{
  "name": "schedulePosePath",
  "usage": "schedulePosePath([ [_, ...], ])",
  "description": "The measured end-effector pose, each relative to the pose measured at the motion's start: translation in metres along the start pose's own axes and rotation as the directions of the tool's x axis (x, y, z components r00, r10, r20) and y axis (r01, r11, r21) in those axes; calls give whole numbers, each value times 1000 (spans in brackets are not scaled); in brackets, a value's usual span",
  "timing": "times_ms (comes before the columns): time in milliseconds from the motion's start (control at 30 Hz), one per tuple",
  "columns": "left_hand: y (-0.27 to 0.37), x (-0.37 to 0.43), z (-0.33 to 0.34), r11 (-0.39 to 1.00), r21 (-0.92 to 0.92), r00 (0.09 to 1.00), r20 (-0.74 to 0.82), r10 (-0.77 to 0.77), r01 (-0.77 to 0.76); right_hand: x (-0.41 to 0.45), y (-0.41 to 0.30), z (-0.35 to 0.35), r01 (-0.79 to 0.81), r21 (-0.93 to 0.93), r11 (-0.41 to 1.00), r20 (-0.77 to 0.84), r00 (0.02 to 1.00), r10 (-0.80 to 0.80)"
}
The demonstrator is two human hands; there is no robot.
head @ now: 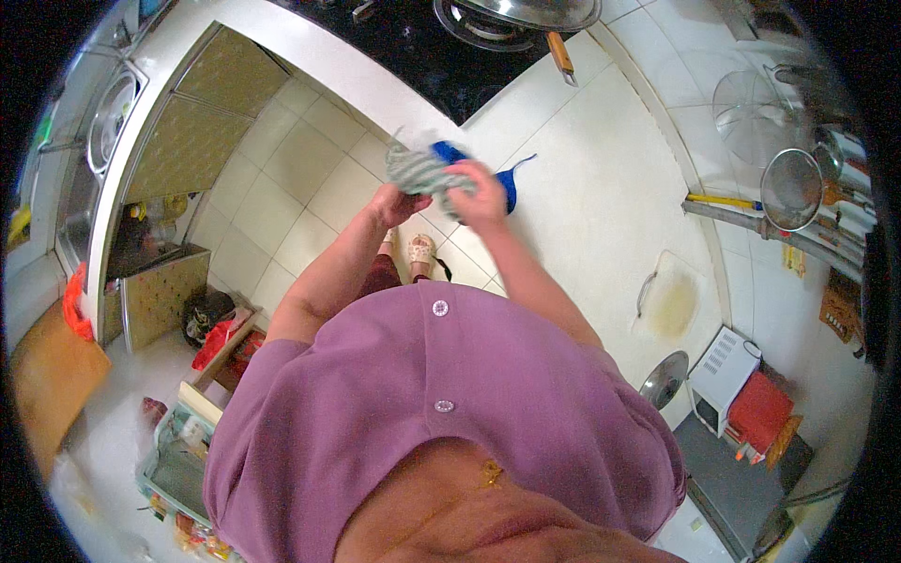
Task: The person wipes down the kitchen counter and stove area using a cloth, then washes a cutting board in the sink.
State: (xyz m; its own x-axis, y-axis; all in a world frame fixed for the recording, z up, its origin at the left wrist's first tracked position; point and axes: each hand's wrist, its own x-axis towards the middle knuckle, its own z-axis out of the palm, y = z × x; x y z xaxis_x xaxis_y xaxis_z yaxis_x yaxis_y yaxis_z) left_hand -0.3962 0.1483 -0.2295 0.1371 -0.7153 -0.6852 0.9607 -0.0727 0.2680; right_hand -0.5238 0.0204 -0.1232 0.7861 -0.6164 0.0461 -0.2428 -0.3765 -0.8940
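Observation:
A striped grey-green and white cloth (415,171), bunched and blurred by motion, is between my two hands by the counter's front corner. My right hand (482,197) grips its right side. Below its left end, my left hand (400,204) has its fingers curled against the fabric, partly hidden under it. Blue fabric (508,188) with a thin cord shows behind my right hand, and more blue appears above the knuckles. Whether my right hand holds this blue fabric too, I cannot tell.
A black glass cooktop (401,53) holds a lidded pan (521,14) with a wooden handle. On the pale counter (584,176) lie a cutting board (669,295) and a pot lid (665,380). Strainers (792,190) hang along the right wall. A green crate (176,457) stands at lower left.

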Motion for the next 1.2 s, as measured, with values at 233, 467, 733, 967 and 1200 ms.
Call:
schedulePosePath([
  [233,-27,-19,-18,990,61,991,13,-130,129,-39,92,-163,-384,78,920,-374,844,384],
  [467,-47,-32,-42,997,23,991,-118,-66,69,-56,72,-48,-207,-338,918,-152,975,164],
  [733,-6,-83,-98,998,-33,984,-173,47,-54,-28,-75,67,-500,424,755,353,859,371],
  [967,63,-257,-277,862,114,763,-418,493,-494,-17,-112,156,-537,240,809,430,806,407],
  [1200,122,-469,-448,485,871,-176,-492,853,-81,-30,-156,258,-563,62,824,474,743,472],
])
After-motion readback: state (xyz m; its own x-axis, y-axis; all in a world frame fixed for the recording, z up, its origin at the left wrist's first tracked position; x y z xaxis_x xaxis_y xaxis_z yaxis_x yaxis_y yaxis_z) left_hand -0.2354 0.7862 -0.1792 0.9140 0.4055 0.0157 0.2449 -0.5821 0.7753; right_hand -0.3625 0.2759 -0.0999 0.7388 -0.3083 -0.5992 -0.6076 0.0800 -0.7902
